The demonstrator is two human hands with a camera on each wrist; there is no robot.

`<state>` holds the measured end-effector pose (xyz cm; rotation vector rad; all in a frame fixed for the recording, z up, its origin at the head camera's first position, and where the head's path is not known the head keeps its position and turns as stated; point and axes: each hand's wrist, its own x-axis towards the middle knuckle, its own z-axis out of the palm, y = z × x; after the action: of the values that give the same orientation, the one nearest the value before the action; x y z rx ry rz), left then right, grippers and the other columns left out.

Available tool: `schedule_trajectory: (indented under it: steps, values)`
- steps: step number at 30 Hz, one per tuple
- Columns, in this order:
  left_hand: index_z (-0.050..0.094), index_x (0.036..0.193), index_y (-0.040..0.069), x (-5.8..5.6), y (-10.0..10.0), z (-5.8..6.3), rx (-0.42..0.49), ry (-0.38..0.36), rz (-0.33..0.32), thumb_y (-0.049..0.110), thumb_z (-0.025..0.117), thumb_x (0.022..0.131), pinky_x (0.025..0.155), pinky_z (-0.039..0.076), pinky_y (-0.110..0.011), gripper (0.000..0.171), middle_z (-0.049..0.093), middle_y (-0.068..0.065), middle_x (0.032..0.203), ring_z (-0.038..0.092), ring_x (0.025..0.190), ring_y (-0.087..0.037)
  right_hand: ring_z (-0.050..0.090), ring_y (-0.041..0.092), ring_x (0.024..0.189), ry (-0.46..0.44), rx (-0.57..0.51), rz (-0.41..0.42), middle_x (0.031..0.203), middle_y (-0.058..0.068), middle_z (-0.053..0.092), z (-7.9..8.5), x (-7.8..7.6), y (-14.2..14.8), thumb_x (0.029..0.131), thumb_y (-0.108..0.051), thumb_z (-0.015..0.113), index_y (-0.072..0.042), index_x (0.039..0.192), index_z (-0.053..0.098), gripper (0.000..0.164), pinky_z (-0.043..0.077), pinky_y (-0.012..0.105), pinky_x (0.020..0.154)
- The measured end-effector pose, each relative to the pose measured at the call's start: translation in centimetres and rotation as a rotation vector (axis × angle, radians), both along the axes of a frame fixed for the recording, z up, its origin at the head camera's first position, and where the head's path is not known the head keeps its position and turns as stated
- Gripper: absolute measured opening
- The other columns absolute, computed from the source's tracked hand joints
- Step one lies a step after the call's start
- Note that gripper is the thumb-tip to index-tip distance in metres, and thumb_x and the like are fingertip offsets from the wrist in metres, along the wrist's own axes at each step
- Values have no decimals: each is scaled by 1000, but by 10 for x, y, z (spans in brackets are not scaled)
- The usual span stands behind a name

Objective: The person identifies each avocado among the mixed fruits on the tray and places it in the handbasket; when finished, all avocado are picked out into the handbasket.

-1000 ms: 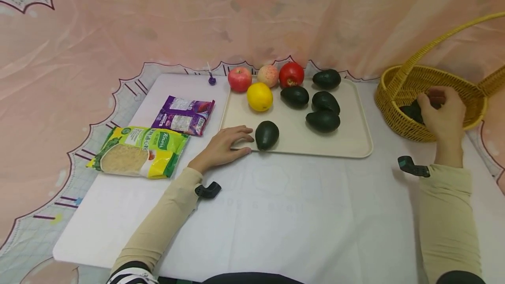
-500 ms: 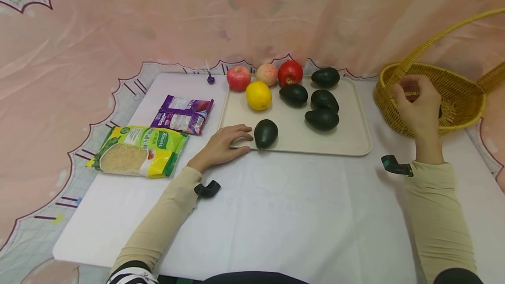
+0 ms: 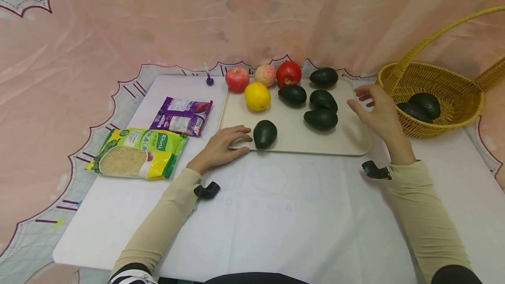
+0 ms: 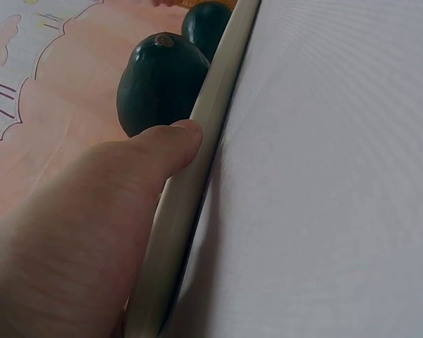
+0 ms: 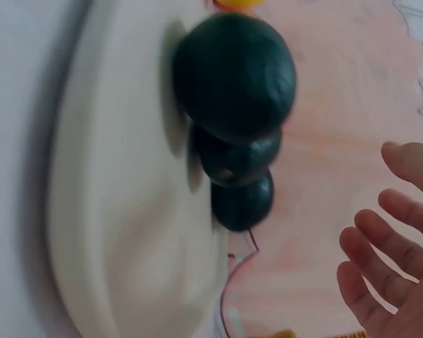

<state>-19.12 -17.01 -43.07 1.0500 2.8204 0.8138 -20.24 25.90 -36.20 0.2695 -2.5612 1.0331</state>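
My left hand (image 3: 221, 146) rests at the near left edge of a cream tray (image 3: 292, 137), fingers relaxed. In the left wrist view the thumb lies on the tray rim (image 4: 206, 113), beside a dark green avocado (image 4: 162, 88). My right hand (image 3: 380, 111) hovers above the tray's right side, fingers loosely spread and holding nothing. Left of it lie two touching avocados, a nearer one (image 3: 321, 119) and one just behind (image 3: 323, 101); another (image 3: 324, 77) sits at the back and one (image 3: 292, 95) near the middle. Two avocados (image 3: 426, 104) lie in a yellow wicker basket (image 3: 424, 131).
On the tray's back left are an apple (image 3: 237, 79), a peach (image 3: 265, 75), a pomegranate (image 3: 289, 73) and a lemon (image 3: 257, 96). Left stand a purple packet (image 3: 182, 115), a yellow-green Knorr bag (image 3: 140, 153) and a lollipop (image 3: 210, 81). The basket's tall handle (image 3: 438, 38) arches up.
My right hand has left an avocado in the basket and moved left, out over the tray's right side; its fingers have opened out. The left hand has stayed put.
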Motion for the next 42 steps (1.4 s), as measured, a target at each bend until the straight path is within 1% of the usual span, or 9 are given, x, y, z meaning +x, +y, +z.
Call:
schedule_trajectory:
  steps: [2, 8, 15, 20, 23, 29, 34, 37, 42]
  values:
    - [64, 117, 25, 0, 0, 0, 1, 0, -1, 40, 63, 89, 114, 26, -43, 31, 50, 4, 141, 36, 138, -17, 56, 29, 99, -26, 18, 32, 112, 17, 60, -3, 0, -5, 88, -24, 67, -2, 120, 55, 41, 42, 24, 77]
    - [64, 117, 25, 1, 1, 1, 3, -8, 0, 40, 63, 89, 113, 26, -45, 32, 50, 3, 141, 36, 139, -19, 55, 30, 104, -98, 78, 122, 118, 15, 57, -14, 0, -19, 86, -30, 68, -4, 124, 52, 48, 45, 44, 83]
    - [64, 117, 25, 0, 1, 2, 8, -11, 0, 39, 63, 89, 113, 27, -44, 32, 50, 3, 141, 36, 138, -17, 52, 31, 107, -210, 151, 208, 124, 13, 51, -23, 1, -28, 82, -39, 72, -7, 128, 50, 59, 44, 48, 88]
    - [64, 117, 24, 0, 1, 2, 8, -14, -1, 39, 63, 89, 113, 27, -44, 32, 51, 4, 140, 37, 138, -17, 51, 31, 101, -271, 184, 226, 129, 11, 46, -26, 4, -34, 79, -45, 73, -11, 131, 46, 67, 43, 47, 88]
    - [64, 117, 24, 0, 1, 2, 6, -20, 3, 39, 63, 89, 113, 26, -44, 31, 50, 4, 141, 36, 138, -17, 49, 29, 100, -265, 200, 218, 130, 11, 46, -29, 3, -35, 77, -46, 74, -12, 130, 45, 69, 41, 45, 88]
    - [64, 117, 25, 1, 1, 2, -1, -22, 7, 40, 63, 89, 113, 26, -45, 31, 50, 4, 141, 35, 139, -18, 47, 27, 112, -245, 210, 216, 126, 12, 49, -31, 3, -38, 76, -43, 77, -10, 125, 45, 68, 38, 48, 98]
    - [64, 117, 25, 1, 1, 1, 6, -16, 3, 40, 63, 89, 113, 27, -45, 31, 51, 3, 141, 35, 139, -19, 46, 28, 107, -234, 188, 229, 124, 13, 49, -24, 5, -34, 79, -37, 75, -7, 126, 45, 64, 39, 46, 90]
    - [64, 116, 25, 1, 1, 1, 9, -13, 1, 40, 63, 89, 113, 27, -45, 32, 51, 3, 141, 35, 139, -19, 47, 28, 103, -195, 172, 237, 124, 14, 49, -17, 5, -29, 79, -32, 75, -4, 126, 46, 62, 40, 43, 83]
    - [64, 117, 25, 1, 1, 2, 8, -16, 1, 39, 64, 88, 113, 27, -45, 32, 50, 3, 141, 35, 139, -18, 46, 27, 103, -128, 159, 216, 121, 17, 50, -8, 3, -19, 79, -27, 75, -2, 124, 48, 58, 41, 42, 79]
